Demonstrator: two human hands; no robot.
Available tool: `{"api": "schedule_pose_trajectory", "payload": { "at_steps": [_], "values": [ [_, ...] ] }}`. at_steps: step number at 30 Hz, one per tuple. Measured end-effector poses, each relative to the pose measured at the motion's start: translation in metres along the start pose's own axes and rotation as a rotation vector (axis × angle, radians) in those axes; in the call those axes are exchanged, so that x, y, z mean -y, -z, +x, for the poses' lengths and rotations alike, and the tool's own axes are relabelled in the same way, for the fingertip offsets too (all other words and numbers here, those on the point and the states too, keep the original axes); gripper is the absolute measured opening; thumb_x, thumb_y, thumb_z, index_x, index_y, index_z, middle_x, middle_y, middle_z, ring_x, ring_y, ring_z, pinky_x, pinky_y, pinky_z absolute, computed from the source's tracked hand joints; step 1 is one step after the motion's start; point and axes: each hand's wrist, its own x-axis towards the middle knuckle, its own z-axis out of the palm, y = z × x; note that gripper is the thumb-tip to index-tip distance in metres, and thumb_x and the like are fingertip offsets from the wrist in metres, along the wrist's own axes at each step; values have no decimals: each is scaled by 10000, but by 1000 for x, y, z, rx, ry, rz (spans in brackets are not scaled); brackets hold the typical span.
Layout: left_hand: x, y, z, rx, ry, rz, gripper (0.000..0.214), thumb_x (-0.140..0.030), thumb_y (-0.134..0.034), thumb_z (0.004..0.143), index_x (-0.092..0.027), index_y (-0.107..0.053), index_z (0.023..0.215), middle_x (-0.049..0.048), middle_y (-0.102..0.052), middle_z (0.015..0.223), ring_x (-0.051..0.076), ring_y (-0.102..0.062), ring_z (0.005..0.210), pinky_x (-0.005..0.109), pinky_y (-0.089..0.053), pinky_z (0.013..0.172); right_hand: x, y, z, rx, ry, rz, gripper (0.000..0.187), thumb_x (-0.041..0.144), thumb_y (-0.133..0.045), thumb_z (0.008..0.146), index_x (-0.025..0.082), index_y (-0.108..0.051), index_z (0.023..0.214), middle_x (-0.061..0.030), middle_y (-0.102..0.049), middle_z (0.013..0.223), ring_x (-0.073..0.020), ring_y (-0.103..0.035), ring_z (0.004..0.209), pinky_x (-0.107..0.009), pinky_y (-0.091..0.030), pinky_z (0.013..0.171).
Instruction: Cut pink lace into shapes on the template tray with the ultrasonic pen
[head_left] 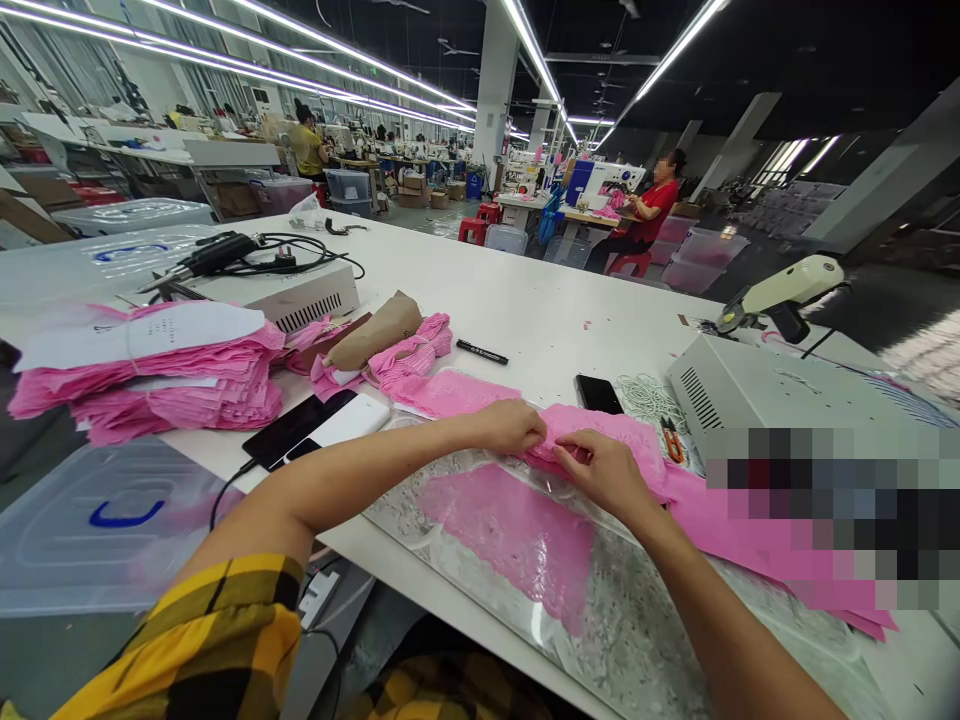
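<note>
My left hand (514,427) is closed, its fingertips pinching the left end of a stack of pink lace fabric (619,440). Close beside it, my right hand (600,468) has thumb and forefinger drawn together at the front edge of the same stack. What lies between those fingertips is mostly hidden. Nearer to me, a thin pink lace piece (517,540) with a scalloped edge lies flat on a transparent sheet (637,620). More pink fabric (465,392) lies left of my hands, and a plain pink strip (750,530) stretches away at the right.
Bundled pink pieces (180,395) with a white paper pattern (150,335) are stacked at left. Nearby are a black phone (296,430), white power bank (349,420) and marker (481,352). Orange snips (671,440), another phone (598,394) and a grey box (795,390) stand right.
</note>
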Motion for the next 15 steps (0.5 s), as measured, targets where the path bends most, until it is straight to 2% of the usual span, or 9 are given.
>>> {"api": "schedule_pose_trajectory", "payload": {
  "at_steps": [3, 6, 8, 11, 15],
  "values": [
    [-4, 0, -2, -49, 53, 5, 185, -159, -503, 851, -179, -671, 776, 23, -685, 792, 154, -589, 709, 241, -406, 622, 8, -9, 8, -20, -18, 17, 202, 388, -562, 765, 246, -705, 757, -16, -698, 700, -174, -623, 634, -281, -445, 578],
    [-12, -3, -3, -120, 93, 19, 200, -197, -476, 907, -157, -666, 955, 77, -672, 974, 191, -610, 896, 272, -457, 757, 9, -9, 15, -72, -52, 60, 203, 361, -534, 756, 235, -672, 679, -10, -672, 622, -165, -600, 577, -273, -428, 546],
    [-18, -7, -3, -122, 75, 21, 190, -212, -489, 919, -158, -667, 956, 81, -664, 999, 193, -606, 955, 281, -460, 834, 6, 0, 19, -124, -86, 100, 192, 356, -535, 736, 224, -663, 680, -14, -678, 627, -166, -610, 583, -276, -450, 565],
    [-24, -12, -1, -69, 29, 20, 139, -220, -567, 887, -173, -687, 835, 60, -682, 949, 186, -618, 935, 283, -456, 879, 0, 22, 23, -206, -155, 159, 184, 352, -548, 702, 206, -661, 705, -17, -673, 610, -169, -622, 571, -286, -481, 587],
    [-40, -14, 10, -70, 84, 28, 234, -349, -597, 886, -146, -701, 832, 103, -686, 965, 240, -617, 960, 355, -455, 891, -3, 51, 24, -319, -251, 231, 203, 372, -569, 701, 188, -648, 733, -18, -651, 565, -164, -611, 510, -287, -500, 548]
  ]
}}
